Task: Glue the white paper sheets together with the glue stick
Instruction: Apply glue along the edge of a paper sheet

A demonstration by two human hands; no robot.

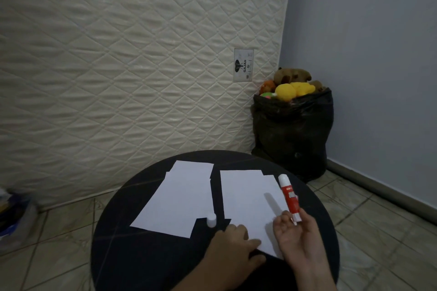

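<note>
Smooth cylindrical glue stick (289, 196), flat paper sheets (248, 196)

A rectangular label (243, 65) sewn on the quilted mattress (132, 59) carries the word "GAJAH" in dark capitals, turned sideways so it reads along the label's upright direction, beside a dark elephant-head emblem. Smaller marks on the same label are too faint to read. The red wrapper of the glue stick (289, 196), held in the right hand (298, 236), bears white print, but the lettering is too small and blurred to make out.
</note>
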